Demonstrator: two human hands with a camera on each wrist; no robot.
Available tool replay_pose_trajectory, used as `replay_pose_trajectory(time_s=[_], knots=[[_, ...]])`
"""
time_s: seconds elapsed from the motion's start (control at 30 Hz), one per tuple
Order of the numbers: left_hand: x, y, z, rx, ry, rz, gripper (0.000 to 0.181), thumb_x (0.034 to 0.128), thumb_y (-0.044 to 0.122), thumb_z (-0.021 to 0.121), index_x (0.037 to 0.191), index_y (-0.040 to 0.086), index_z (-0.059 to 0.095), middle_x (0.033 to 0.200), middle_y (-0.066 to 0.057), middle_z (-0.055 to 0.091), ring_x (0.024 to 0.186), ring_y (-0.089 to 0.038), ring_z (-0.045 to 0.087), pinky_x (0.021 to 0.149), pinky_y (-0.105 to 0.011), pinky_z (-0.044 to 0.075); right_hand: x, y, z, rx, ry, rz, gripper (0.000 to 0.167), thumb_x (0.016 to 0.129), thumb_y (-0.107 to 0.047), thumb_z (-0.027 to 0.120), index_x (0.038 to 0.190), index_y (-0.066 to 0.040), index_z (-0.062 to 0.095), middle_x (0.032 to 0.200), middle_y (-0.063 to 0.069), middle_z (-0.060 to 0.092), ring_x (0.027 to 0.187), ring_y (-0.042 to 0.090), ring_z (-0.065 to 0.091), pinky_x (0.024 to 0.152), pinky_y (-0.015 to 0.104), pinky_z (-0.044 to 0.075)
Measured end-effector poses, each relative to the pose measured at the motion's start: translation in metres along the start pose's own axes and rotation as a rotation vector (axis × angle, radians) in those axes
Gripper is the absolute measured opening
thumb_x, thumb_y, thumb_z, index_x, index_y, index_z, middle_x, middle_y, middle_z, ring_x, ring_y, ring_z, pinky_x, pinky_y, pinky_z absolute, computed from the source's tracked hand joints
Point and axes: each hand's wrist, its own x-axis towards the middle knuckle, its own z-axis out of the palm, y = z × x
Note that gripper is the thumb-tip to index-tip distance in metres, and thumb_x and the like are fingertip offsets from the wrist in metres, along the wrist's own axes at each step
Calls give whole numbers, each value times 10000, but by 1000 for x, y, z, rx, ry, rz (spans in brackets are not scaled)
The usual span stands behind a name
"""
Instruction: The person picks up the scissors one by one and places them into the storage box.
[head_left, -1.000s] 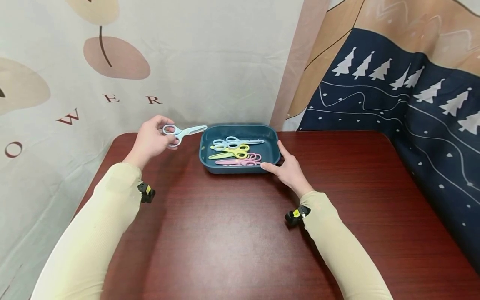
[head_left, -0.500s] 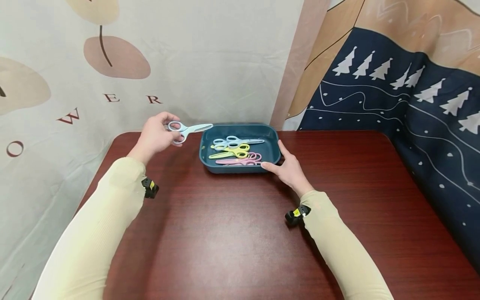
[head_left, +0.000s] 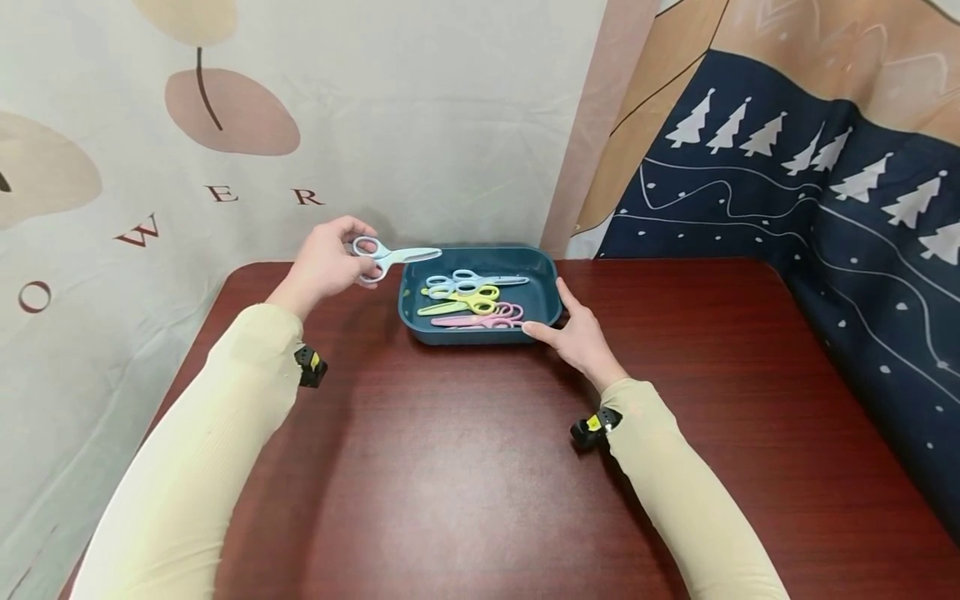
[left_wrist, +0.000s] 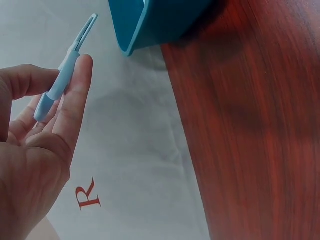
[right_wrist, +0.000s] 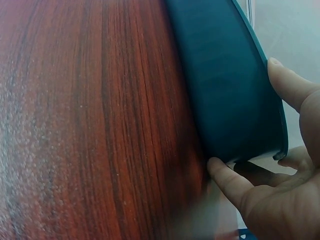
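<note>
My left hand (head_left: 330, 258) pinches a pair of light blue scissors (head_left: 397, 257) by the handles, thumb on one side and fingers on the other. The blades point right, above the left rim of a dark teal tray (head_left: 542, 265). Seen edge-on in the left wrist view, the scissors (left_wrist: 62, 77) lie between thumb and fingers. At the tray's front right corner, my right hand (head_left: 583, 337) holds on, thumb on the front rim and fingers along the side. Inside the tray lie blue scissors (head_left: 487, 283), yellow-green scissors (head_left: 457, 307) and pink scissors (head_left: 472, 319).
The tray stands at the back of a reddish-brown wooden table (head_left: 450, 467). Behind it hangs a pale printed cloth (head_left: 420, 125), with a dark blue tree-patterned cloth (head_left: 720, 200) at the right.
My left hand has moved right and slightly up with the blue scissors, bringing the blade tips over the tray's left rim. The right hand and the tray have stayed put.
</note>
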Motion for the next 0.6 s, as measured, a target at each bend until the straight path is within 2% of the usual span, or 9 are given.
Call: replay_pose_trajectory(time_s=[0.27, 0.6], knots=[[3, 6, 4, 21, -21, -8, 418, 942, -84, 600, 1350, -57, 513, 1201, -215, 581, 754, -133, 697, 730, -337, 639, 1, 0, 0, 6, -1, -7, 1026, 917, -397, 795, 1677, -190, 137, 1715, 86, 220, 1535, 305, 285, 1225, 517, 312], [8, 14, 11, 62, -24, 14, 404, 930, -88, 594, 1328, -57, 536, 1194, -216, 594, 767, -169, 689, 681, -296, 631, 1, 1, 0, 1, 3, -12, 1024, 917, -401, 794, 1675, -176, 144, 1716, 80, 218, 1536, 304, 285, 1226, 514, 311]])
